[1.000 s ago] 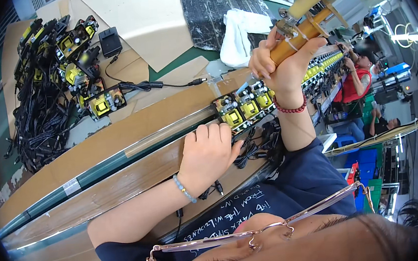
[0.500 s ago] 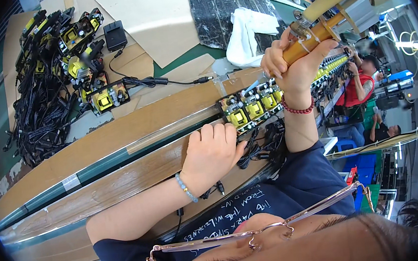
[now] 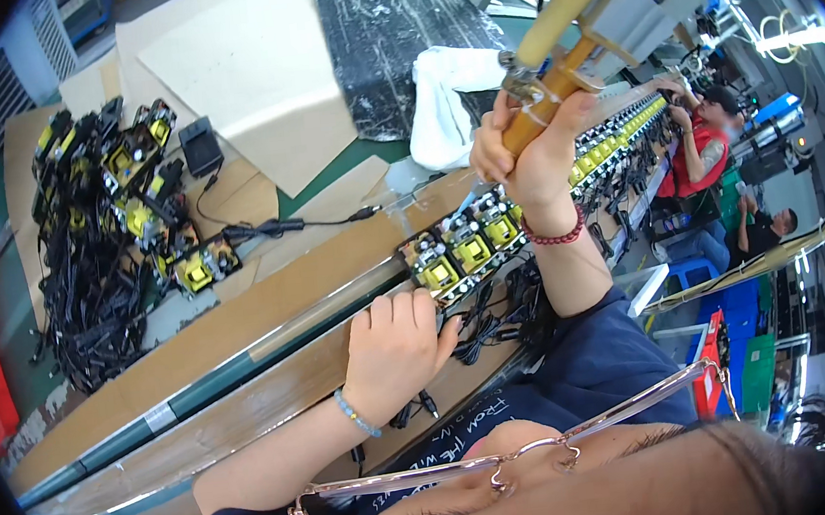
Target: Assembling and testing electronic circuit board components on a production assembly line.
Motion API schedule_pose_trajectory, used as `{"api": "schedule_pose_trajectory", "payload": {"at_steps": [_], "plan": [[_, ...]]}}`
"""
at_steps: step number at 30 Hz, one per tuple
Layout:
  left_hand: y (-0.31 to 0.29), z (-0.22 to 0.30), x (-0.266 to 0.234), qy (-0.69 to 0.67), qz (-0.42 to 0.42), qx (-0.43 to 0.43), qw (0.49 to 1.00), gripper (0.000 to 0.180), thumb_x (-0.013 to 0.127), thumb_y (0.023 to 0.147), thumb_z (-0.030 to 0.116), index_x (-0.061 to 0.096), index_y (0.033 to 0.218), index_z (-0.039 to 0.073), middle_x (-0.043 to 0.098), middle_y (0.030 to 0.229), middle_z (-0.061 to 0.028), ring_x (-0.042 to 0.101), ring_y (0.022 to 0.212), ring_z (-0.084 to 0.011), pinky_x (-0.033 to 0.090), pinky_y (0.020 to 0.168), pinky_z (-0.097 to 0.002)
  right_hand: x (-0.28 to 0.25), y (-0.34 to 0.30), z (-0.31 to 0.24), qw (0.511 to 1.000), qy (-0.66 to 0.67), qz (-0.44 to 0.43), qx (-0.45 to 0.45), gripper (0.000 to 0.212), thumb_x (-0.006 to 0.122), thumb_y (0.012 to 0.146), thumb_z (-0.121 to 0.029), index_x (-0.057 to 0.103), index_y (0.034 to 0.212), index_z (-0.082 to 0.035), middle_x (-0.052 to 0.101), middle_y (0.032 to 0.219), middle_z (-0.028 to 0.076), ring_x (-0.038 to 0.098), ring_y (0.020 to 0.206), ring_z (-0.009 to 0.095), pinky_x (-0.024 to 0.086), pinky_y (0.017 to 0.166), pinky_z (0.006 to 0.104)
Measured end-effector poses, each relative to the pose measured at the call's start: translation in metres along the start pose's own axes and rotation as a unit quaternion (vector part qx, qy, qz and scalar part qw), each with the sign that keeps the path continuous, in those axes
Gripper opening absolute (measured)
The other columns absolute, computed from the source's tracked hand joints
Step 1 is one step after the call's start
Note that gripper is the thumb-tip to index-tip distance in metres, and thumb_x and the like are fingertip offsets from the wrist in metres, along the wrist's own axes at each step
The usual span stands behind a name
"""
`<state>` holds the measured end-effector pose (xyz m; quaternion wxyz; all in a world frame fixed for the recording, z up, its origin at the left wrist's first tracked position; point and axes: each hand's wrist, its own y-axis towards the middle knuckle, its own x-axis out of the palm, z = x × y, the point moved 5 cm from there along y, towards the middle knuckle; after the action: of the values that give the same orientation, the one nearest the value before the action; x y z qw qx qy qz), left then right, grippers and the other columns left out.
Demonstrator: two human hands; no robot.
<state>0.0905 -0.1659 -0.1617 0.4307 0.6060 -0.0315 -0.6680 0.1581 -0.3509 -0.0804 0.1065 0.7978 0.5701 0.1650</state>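
My right hand (image 3: 533, 151) is wrapped around an amber dispensing gun (image 3: 540, 114) fed by a thick yellowish hose. Its pale blue nozzle (image 3: 468, 200) points down over the near end of a row of circuit boards (image 3: 472, 252) with yellow transformers. Whether the tip touches a board cannot be seen. My left hand (image 3: 394, 349) lies at the left end of that row, fingers curled over the rail edge and thumb along the side of the nearest board. Its fingertips are hidden. Black cables (image 3: 484, 325) hang from the boards between my two arms.
A pile of boards with black cables (image 3: 97, 278) lies at the left, beside a black power adapter (image 3: 200, 147). Cardboard sheets (image 3: 247, 85), a white cloth (image 3: 438, 106) and a long rail (image 3: 216, 386) are around. A person in red (image 3: 701, 155) works farther along the row.
The whole view has shifted, so the bench things appear lower and more to the left. Both hands keep about the same place relative to the boards, and the dispensing gun stays in my right hand.
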Motion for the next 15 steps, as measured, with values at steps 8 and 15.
{"api": "schedule_pose_trajectory", "payload": {"at_steps": [8, 15], "plan": [[0.0001, 0.0014, 0.0063, 0.018, -0.027, -0.009, 0.999, 0.037, 0.064, 0.078, 0.036, 0.055, 0.093, 0.004, 0.055, 0.079, -0.0068, 0.049, 0.066, -0.0211, 0.038, 0.060, -0.0301, -0.0064, 0.0034, -0.0011, 1.000, -0.024, -0.009, 0.013, 0.082, 0.022, 0.074, -0.088, 0.045, 0.073, -0.010, 0.036, 0.040, -0.001, 0.028, 0.029, 0.010, 0.027, 0.033, 0.0263], [-0.0005, 0.0035, 0.0009, 0.015, -0.017, -0.006, 1.000, 0.037, 0.064, 0.079, 0.035, 0.058, 0.094, 0.002, 0.056, 0.075, -0.0073, 0.048, 0.064, -0.0215, 0.038, 0.061, -0.0308, -0.0003, 0.0016, -0.0071, 0.999, -0.041, -0.021, 0.006, 0.087, 0.021, 0.074, -0.088, 0.049, 0.082, -0.006, 0.036, 0.040, -0.002, 0.028, 0.029, 0.009, 0.026, 0.033, 0.0251]]}}
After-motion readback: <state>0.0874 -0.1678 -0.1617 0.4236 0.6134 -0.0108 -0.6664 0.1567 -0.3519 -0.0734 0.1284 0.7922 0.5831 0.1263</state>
